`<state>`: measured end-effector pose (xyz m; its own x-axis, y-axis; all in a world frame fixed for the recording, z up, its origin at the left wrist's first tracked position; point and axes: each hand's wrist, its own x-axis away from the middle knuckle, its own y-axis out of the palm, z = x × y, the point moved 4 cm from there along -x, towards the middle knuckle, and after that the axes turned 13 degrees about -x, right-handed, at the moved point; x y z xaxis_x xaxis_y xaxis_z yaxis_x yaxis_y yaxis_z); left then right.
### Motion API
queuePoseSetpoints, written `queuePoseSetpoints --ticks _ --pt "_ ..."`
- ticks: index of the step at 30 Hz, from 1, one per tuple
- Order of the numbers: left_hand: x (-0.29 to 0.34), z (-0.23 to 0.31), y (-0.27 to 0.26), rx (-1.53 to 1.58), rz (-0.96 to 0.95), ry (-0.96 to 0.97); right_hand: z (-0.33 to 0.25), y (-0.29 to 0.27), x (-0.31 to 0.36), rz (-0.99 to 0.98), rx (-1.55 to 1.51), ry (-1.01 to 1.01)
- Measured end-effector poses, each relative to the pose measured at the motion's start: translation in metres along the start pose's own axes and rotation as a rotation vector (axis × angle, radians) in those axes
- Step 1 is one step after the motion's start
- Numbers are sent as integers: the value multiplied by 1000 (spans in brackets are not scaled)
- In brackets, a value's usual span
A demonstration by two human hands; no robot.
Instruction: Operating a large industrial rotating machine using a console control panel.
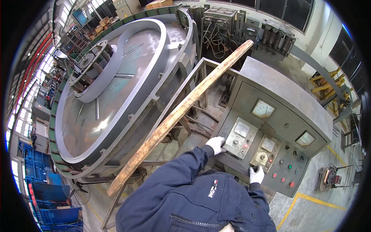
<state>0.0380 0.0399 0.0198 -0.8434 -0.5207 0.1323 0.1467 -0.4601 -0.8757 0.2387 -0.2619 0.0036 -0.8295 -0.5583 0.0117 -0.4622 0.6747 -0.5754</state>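
Note:
Both my hands wear white gloves and are at the sloping front of a grey control cabinet [286, 91]. My left hand [215, 145] rests against the left edge of a light-coloured control box [239, 137] with a meter, a dial and a red light, its fingers slightly apart. Lower and to the right, my right hand [256, 175] touches the bottom of a second control box [266, 150], which has a round knob [262, 157]. Its thumb and fingers are bent around a small dark spot I cannot make out.
A long rough wooden plank [181, 112] slants across a metal frame left of the cabinet. Beyond it stands a large round machine with a wide grey strip [164, 42] coiled inside. Blue crates [36, 162] stand at far left; a yellow floor line [320, 201] runs at right.

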Motion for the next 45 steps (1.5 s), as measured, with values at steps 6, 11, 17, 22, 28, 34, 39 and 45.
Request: queuePoseSetpoints --ticks 6,11,17,22,28,34,39,45 --pt "-1 0 -1 -51 17 30 -1 -1 4 20 -41 25" --pt "1 20 -27 127 -6 42 -19 -8 2 -19 118 9" --pt "-4 8 -7 54 48 11 -10 -7 2 17 44 68" --pt "-7 -1 2 -12 18 35 -17 -12 6 -14 36 129" --pt "-8 -10 11 -6 19 22 -10 -8 7 -40 56 162" --pt "-10 -12 13 1 13 17 -6 -6 6 0 44 87" --pt "-11 -16 17 7 20 12 -8 -7 6 -2 50 93" --pt "-9 -9 12 8 18 12 -8 -8 6 -12 49 104"
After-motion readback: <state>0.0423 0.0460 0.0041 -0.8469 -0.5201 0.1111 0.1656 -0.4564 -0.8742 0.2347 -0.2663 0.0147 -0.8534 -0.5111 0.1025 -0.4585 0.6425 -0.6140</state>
